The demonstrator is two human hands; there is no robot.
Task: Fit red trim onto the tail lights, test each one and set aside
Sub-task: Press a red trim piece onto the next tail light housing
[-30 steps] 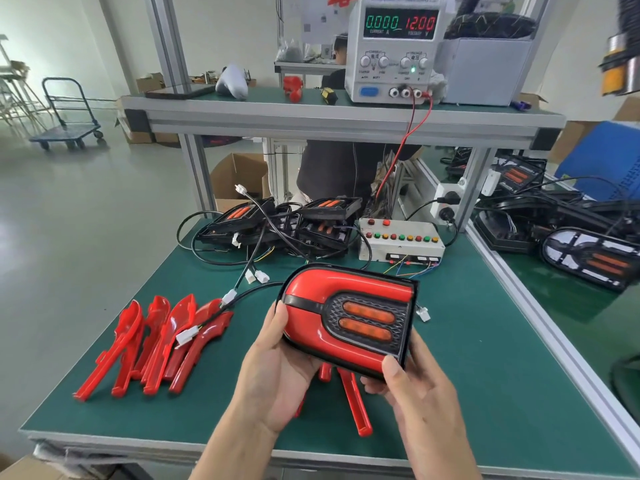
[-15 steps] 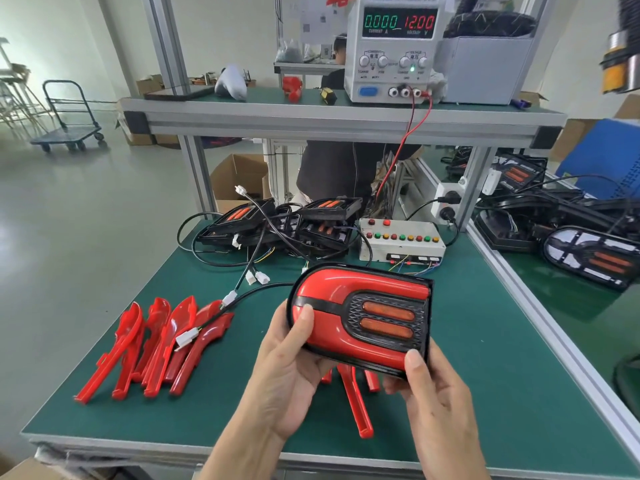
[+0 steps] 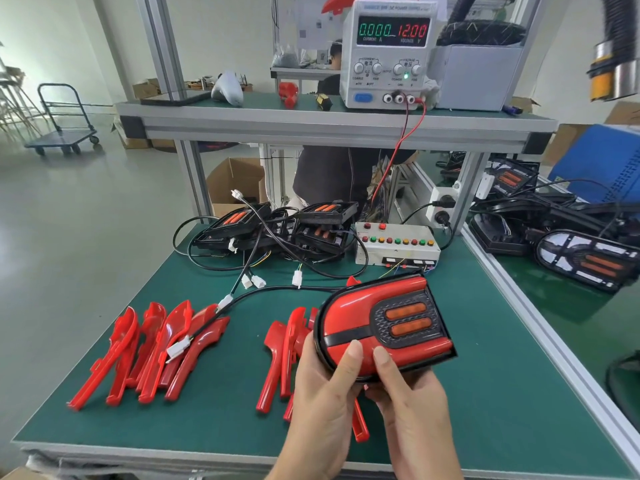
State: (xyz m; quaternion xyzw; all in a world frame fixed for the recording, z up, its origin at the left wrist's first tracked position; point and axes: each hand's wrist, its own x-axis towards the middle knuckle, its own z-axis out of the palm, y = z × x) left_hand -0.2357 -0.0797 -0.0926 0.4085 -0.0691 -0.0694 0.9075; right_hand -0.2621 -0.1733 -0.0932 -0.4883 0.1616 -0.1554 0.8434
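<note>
I hold a tail light (image 3: 384,325) with red trim on it and two orange lenses above the green table (image 3: 502,393). My left hand (image 3: 325,386) cups its left end from below, thumb on the red face. My right hand (image 3: 408,396) grips its lower edge, thumb on the trim. Its black cable (image 3: 277,289) runs left to a white plug. Loose red trim pieces lie in a fan at the left (image 3: 149,351) and in a smaller pile (image 3: 280,355) under my hands. Bare black tail lights (image 3: 277,226) are stacked at the back.
A white test box (image 3: 398,247) with coloured buttons sits behind the tail light. The power supply (image 3: 388,53) on the shelf reads 0.000 A and 12.00 V. More tail lights (image 3: 588,261) lie on the bench at the right. A person sits beyond the bench.
Both hands carried the tail light to the right and turned it, so its right end now tilts up. My right thumb shifted onto the lower trim. More loose trim shows beneath.
</note>
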